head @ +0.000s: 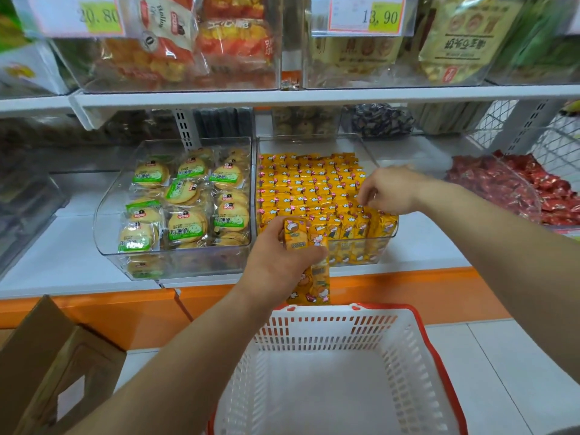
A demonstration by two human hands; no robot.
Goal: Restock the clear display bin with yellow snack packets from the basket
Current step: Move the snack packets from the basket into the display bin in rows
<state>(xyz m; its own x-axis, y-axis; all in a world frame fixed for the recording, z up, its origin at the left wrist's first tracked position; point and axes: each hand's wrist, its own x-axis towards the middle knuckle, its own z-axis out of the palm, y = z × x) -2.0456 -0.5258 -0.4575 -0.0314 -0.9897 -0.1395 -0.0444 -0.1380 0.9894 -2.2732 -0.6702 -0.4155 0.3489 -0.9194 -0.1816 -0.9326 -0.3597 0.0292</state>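
Yellow snack packets (306, 262) bunched at the clear display bin's (370, 152) front edge, left hand (279, 262) clamped round them. Right hand (389, 191) curls over the front-right rows. Pinching one? Can't tell. Filling step, basket (339, 324) below; next, I'd say, slot this bunch upright.

Only the person's two arms show. The left hand (279, 262) and the right hand (389, 191) are bare. The left forearm (188, 356) is uncovered along its whole visible length, from the wrist to the lower edge of the view. The right forearm (502, 240) is likewise bare from the wrist to the right edge. Both forearms look smooth and slim, widening toward the camera under the wide-angle lens. Knuckles stand out on the back of the left hand. A dark grey sliver (565, 431) in the bottom right corner, just beside the right forearm, may be clothing; it is too small to tell.
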